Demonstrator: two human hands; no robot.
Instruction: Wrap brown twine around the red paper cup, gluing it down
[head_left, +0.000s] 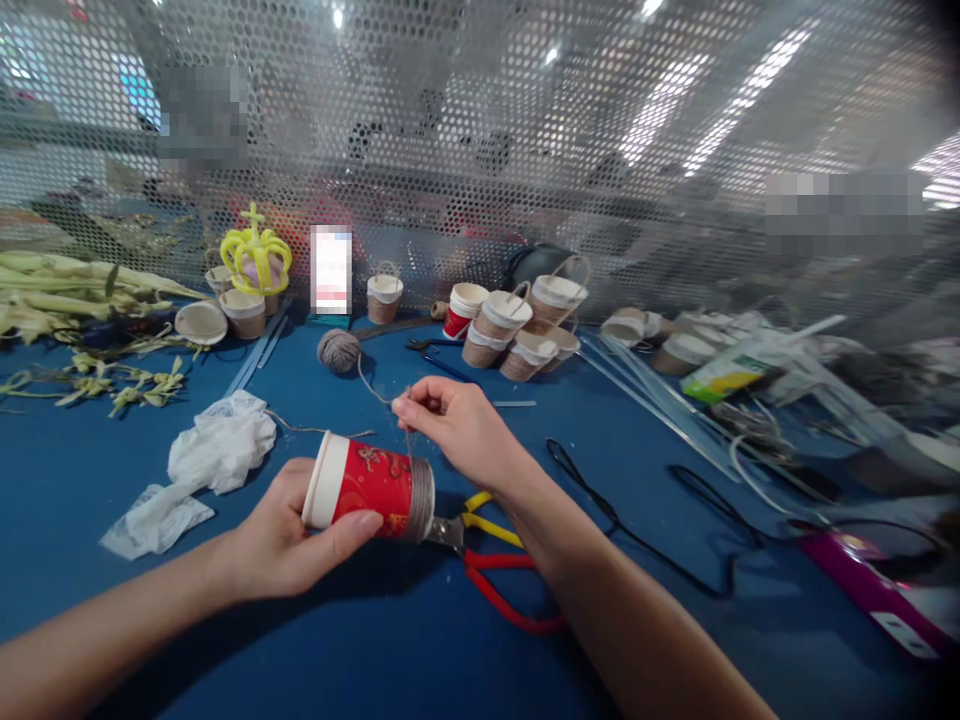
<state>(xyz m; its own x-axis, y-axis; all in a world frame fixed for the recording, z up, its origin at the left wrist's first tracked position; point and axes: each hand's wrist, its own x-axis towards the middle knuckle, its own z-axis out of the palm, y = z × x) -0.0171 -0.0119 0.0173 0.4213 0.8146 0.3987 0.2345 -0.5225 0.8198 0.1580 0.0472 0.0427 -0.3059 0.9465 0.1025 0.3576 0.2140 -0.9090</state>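
Note:
My left hand (304, 530) is wrapped round a red paper cup (375, 480) with a white rim, held on its side with the mouth to the left. Grey yarn (422, 500) is wound in tight turns round the cup's base end. Above the cup, my right hand (457, 425) pinches the strand between thumb and fingers. From that pinch the strand runs back to a grey yarn ball (339, 352) on the blue table. Scissors (487, 540) with red and yellow handles lie just right of the cup, partly hidden by my right forearm.
Twine-wrapped cups (504, 318) with handles stand at the back. A yellow crown-like piece (255, 250), a phone (331, 270) and lace cloth (221, 440) are on the left. Glue sticks (660, 405), a black cord (615, 515) and a purple object (862, 585) lie right. Behind rises a perforated metal screen (450, 120).

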